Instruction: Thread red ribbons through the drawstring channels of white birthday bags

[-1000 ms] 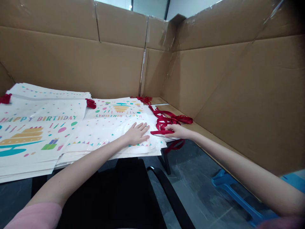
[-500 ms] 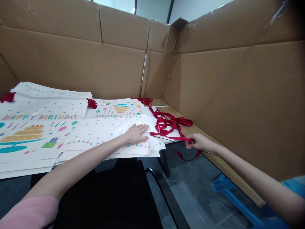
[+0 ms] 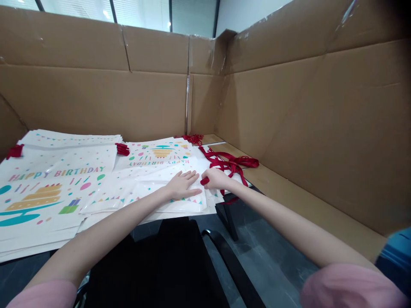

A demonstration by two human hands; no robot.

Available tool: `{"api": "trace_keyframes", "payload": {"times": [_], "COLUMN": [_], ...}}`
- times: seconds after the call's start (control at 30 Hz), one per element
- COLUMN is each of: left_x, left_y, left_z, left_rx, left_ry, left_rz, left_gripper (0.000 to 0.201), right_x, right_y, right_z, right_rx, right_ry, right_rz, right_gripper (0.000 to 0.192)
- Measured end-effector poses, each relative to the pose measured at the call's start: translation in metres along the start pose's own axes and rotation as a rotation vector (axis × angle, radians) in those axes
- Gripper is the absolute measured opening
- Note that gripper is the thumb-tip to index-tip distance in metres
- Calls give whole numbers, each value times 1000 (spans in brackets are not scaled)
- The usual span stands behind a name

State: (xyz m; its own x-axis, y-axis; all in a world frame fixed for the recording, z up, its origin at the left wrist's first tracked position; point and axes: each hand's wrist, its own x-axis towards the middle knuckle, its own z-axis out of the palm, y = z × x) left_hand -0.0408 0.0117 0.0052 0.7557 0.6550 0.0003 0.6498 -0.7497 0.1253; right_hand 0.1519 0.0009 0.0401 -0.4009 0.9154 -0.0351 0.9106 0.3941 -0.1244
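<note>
My left hand (image 3: 183, 186) lies flat with fingers spread on a glossy white birthday-print bag (image 3: 144, 182), whose lettering faces away from me. Close beside it, at the bag's right edge, my right hand (image 3: 215, 179) is closed on a red ribbon; a short red end pokes out past the fingers. Behind and right of that hand, more red ribbon (image 3: 229, 162) lies in loose loops, and part hangs over the table edge. To the left is a stack of similar bags (image 3: 61, 156) reading HAPPY BIRTHDAY, with gathered red ribbon bundles (image 3: 122, 149) at its upper corners.
Tall cardboard walls (image 3: 96, 102) enclose the back and right of the work surface. Red tangled cords (image 3: 194, 139) lie near the back corner. A black chair (image 3: 154, 265) with an armrest stands in front of me, and a blue object (image 3: 398, 261) is at the lower right.
My right hand has moved left from beyond the table edge to the bag's edge, bringing the ribbon along. My left hand stays flat on the bag. The view has shifted slightly.
</note>
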Motion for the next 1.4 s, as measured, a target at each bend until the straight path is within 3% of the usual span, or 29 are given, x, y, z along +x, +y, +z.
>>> {"api": "trace_keyframes", "payload": {"times": [0.1, 0.23, 0.4, 0.53, 0.83, 1.1, 1.4], "left_x": [-1, -2, -1, -1, -2, -2, -2], "left_y": [1, 0, -1, -2, 1, -1, -1], "left_z": [4, 7, 10, 11, 8, 10, 10], "left_rx": [12, 10, -8, -16, -6, 4, -6], "left_ry": [52, 82, 104, 102, 113, 129, 125], "left_rz": [-1, 10, 8, 8, 10, 13, 17], "left_gripper": [81, 80, 80, 79, 78, 77, 77], "right_x": [-6, -38, -87, -109, -95, -90, -90], "right_y": [13, 57, 116, 141, 120, 118, 110], "right_z": [2, 2, 4, 8, 13, 4, 5], "right_rx": [14, 63, 106, 176, 170, 36, 167], "right_ry": [-12, -22, -3, 46, -27, -9, 7], "right_rz": [-5, 19, 204, 271, 259, 397, 404], "right_gripper": [19, 19, 21, 28, 26, 27, 32]}}
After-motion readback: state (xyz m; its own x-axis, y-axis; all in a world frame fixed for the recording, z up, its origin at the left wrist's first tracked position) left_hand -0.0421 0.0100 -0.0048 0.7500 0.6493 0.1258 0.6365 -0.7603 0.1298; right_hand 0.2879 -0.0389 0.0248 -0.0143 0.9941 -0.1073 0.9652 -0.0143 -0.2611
